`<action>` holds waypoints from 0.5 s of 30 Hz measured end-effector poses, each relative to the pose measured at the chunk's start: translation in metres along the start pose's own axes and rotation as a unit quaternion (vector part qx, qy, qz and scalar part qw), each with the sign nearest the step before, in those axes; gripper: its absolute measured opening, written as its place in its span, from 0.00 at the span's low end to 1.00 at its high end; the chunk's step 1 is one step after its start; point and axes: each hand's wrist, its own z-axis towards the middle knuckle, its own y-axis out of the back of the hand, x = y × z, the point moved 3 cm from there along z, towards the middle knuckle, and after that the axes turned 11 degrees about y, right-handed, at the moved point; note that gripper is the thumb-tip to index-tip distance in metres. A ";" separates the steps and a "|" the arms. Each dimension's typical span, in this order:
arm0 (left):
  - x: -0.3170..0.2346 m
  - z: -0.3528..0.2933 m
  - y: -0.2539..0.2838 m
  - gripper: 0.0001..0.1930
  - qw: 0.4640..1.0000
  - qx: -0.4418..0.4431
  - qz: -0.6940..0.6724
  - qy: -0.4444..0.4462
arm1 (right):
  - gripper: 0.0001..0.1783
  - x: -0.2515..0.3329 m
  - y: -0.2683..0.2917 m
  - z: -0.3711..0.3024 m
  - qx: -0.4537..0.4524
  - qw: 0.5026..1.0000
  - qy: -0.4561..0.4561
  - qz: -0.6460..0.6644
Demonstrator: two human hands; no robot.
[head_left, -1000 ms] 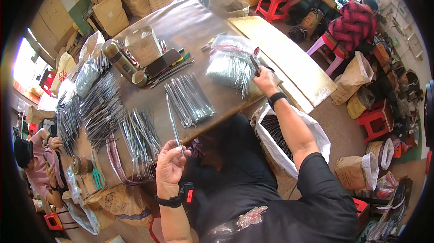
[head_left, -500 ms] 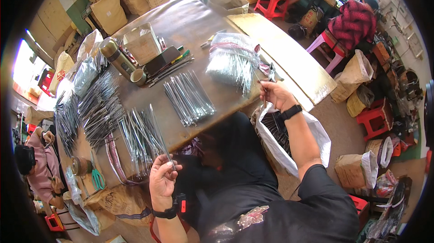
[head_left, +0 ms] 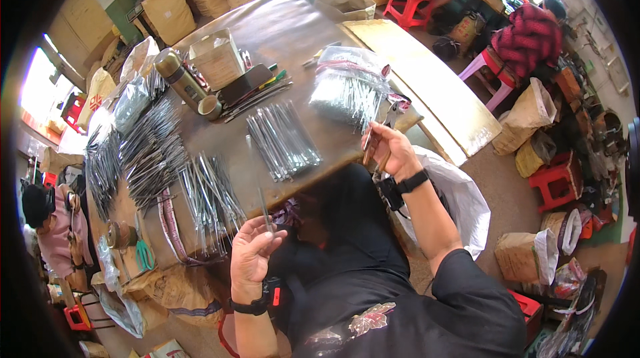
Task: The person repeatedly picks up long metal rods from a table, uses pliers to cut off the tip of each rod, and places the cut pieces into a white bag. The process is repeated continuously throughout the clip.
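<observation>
Left hand [head_left: 255,245], fingertips pinched, has swung thin rod [head_left: 264,206] clear of rod bundle [head_left: 210,201]; right hand [head_left: 396,151] has shifted inward, half-curled on likely plier handle [head_left: 382,162]. Rod's now separated.

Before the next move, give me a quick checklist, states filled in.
1. Metal rod pinched in left hand: ok.
2. Rod's far end sharp enough to place: cannot tell, blurred.
3. Right hand grip: cannot tell, what it holds is partly hidden.
4. Middle bundle of rods lying side by side on table: ok.
5. White sack mouth in plain view: not ok, right arm crosses in front.
</observation>
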 end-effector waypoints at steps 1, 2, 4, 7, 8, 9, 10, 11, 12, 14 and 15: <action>0.002 0.000 -0.002 0.17 1.000 -0.013 0.013 0.001 | 0.04 0.001 -0.007 -0.015 0.049 0.998 -0.005 -0.030; 0.004 0.001 -0.005 0.18 1.000 -0.007 0.024 0.007 | 0.04 -0.002 -0.017 -0.027 0.080 0.996 0.007 -0.048; 0.010 0.004 -0.013 0.17 0.999 0.012 0.031 0.022 | 0.06 -0.013 -0.036 -0.051 0.100 0.992 0.009 -0.081; 0.020 0.008 -0.025 0.14 0.999 0.027 0.018 0.040 | 0.08 -0.029 -0.061 -0.087 0.143 0.983 0.019 -0.117; 0.022 0.009 -0.028 0.13 0.998 0.030 0.036 0.039 | 0.08 -0.035 -0.069 -0.095 0.148 0.981 0.027 -0.119; 0.024 0.009 -0.031 0.12 0.997 0.035 0.047 0.039 | 0.08 -0.040 -0.075 -0.103 0.154 0.980 0.035 -0.118; 0.024 0.008 -0.034 0.11 0.997 0.049 0.057 0.029 | 0.08 -0.043 -0.080 -0.108 0.159 0.978 0.051 -0.127; 0.024 0.006 -0.035 0.11 0.997 0.048 0.063 0.019 | 0.08 -0.046 -0.084 -0.112 0.167 0.975 0.067 -0.129; 0.024 0.005 -0.036 0.11 0.997 0.049 0.066 0.010 | 0.08 -0.049 -0.089 -0.115 0.169 0.974 0.095 -0.119; 0.022 0.002 -0.037 0.11 0.996 0.048 0.068 -0.016 | 0.07 -0.053 -0.092 -0.119 0.167 0.970 0.104 -0.144; 0.021 0.000 -0.037 0.11 0.996 0.039 0.082 -0.026 | 0.07 -0.055 -0.093 -0.121 0.165 0.968 0.109 -0.155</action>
